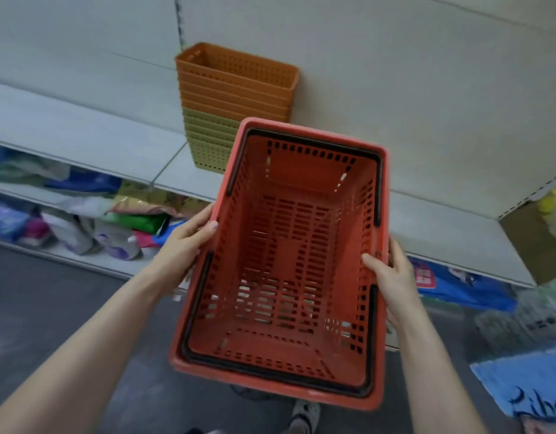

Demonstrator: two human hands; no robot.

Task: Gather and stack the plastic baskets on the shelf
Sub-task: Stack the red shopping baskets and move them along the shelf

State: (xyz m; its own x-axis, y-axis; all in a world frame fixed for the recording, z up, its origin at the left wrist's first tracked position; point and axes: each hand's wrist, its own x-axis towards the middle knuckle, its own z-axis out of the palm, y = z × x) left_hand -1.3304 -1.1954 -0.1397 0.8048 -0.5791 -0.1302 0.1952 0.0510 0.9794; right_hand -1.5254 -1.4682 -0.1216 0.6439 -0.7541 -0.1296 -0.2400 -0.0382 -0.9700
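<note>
I hold a large red shopping basket (289, 245) in front of me, above the floor and near the shelf edge. It is empty, with black handles folded down along its rim. My left hand (186, 242) grips its left rim and my right hand (392, 277) grips its right rim. On the white shelf (82, 133) behind it stands a tall nested stack of small slotted baskets: orange ones (236, 83) on top, olive-green ones (208, 139) below. The red basket hides the stack's lower right part.
The shelf runs left to right against a pale back panel. Below it, a lower shelf holds several coloured packaged goods (82, 214). Blue packs (464, 289) lie at the right. The grey floor (51, 308) and my shoe (305, 415) show beneath.
</note>
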